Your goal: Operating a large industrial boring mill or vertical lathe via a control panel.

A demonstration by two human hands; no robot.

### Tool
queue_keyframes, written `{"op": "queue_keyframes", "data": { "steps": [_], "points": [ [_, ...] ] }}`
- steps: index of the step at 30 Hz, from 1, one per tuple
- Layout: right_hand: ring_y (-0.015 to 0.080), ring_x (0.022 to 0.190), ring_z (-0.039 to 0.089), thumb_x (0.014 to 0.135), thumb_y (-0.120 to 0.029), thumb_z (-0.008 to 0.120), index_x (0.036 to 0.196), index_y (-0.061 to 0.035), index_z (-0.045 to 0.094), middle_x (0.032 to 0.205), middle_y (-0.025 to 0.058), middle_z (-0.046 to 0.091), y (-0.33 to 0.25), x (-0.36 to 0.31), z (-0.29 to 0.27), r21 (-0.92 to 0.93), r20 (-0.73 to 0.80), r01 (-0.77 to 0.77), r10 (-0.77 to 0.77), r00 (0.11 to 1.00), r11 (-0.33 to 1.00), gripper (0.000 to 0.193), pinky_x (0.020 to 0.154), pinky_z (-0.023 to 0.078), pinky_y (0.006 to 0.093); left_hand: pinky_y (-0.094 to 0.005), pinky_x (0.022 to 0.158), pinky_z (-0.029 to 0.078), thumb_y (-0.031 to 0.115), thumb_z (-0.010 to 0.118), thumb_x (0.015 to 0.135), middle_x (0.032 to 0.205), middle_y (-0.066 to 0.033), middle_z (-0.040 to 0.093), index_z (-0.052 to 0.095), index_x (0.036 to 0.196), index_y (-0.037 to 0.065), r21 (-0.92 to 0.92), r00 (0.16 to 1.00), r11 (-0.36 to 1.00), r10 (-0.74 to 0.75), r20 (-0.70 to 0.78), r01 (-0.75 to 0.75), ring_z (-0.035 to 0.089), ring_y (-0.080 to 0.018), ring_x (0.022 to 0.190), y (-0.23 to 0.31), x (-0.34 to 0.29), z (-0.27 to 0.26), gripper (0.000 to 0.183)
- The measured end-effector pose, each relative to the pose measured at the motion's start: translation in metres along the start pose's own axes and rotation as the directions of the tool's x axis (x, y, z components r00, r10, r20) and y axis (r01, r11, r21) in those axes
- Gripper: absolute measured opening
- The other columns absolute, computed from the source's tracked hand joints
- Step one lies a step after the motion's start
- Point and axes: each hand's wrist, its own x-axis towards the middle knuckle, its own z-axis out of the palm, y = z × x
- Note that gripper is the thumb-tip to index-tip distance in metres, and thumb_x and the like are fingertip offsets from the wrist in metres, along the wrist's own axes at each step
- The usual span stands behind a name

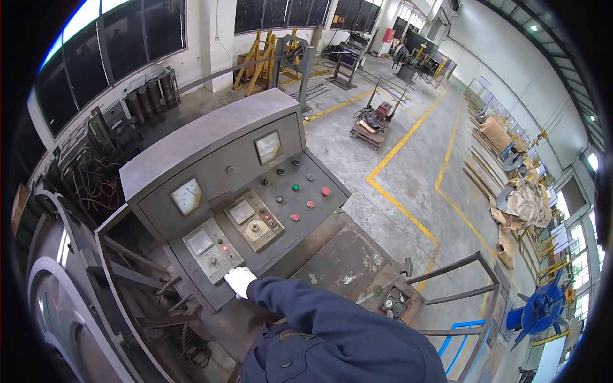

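Observation:
My right hand (240, 281), in a white glove, rests at the near edge of a grey control console (211, 142). Its fingers look bent and pressed together; whatever they hold, if anything, is hidden. Just beyond the fingertips sits a control module (213, 249) with a small meter, a dial and a lit red light. A second similar module (253, 220) lies to its right. Two larger gauges, the left gauge (186, 195) and the right gauge (269, 147), are set in the upright panel. Red buttons (310, 204) and a green button (295, 187) dot the sloping face. My left hand is out of view.
A worn metal tabletop (348, 255) adjoins the console, with a box of small parts (394, 302) at its right end. Metal railing (456, 295) stands beyond. A large round machine part (70, 319) is at left. A loaded trolley (375, 121) stands on the floor.

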Motion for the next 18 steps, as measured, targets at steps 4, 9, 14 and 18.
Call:
{"op": "queue_keyframes", "data": {
  "steps": [4,9,14,18],
  "points": [
    [0.0371,0.118,0.069,0.069,-0.025,0.099,0.126,-0.0044,0.068,0.123,0.0171,0.071,0.01,-0.002,0.0,-0.011,0.021,0.016,-0.016,1.0,1.0,0.069,0.101,0.056,0.0489,-0.0539,0.093,0.06,0.073,0.065,0.094,0.11,-0.0227,0.08,0.082,0.112,0.004,-0.036,0.999,0.999,0.029,0.014,-0.028,0.076,-0.0455,0.104,0.011,-0.006,-0.009,0.073],
    [0.037,0.119,0.069,0.07,-0.025,0.099,0.128,-0.0047,0.067,0.124,0.0172,0.071,0.005,0.0,0.0,-0.03,0.041,0.018,-0.017,0.999,0.999,0.07,0.101,0.055,0.0493,-0.0538,0.094,0.06,0.073,0.065,0.094,0.112,-0.0229,0.08,0.081,0.115,0.005,-0.009,1.0,1.0,-0.006,0.015,0.006,0.076,-0.0455,0.105,0.01,-0.008,-0.009,0.073],
    [0.037,0.12,0.069,0.071,-0.026,0.099,0.129,-0.0049,0.066,0.124,0.017,0.071,0.005,-0.002,-0.001,-0.036,0.052,0.02,-0.019,0.998,0.999,0.07,0.102,0.054,0.0495,-0.0543,0.094,0.06,0.074,0.065,0.093,0.114,-0.0244,0.079,0.08,0.117,0.004,-0.008,1.0,1.0,-0.019,0.022,0.019,0.075,-0.0462,0.107,0.013,-0.008,-0.011,0.075],
    [0.0362,0.119,0.07,0.07,-0.023,0.099,0.124,-0.0056,0.069,0.124,0.0167,0.072,0.003,-0.004,-0.004,-0.03,0.015,0.029,-0.029,0.999,0.999,0.065,0.102,0.056,0.0492,-0.0546,0.094,0.06,0.075,0.065,0.093,0.113,-0.0247,0.079,0.08,0.117,0.003,-0.008,0.999,0.999,-0.031,0.043,0.031,0.075,-0.0465,0.106,0.014,-0.01,-0.015,0.077]
  ]
}}
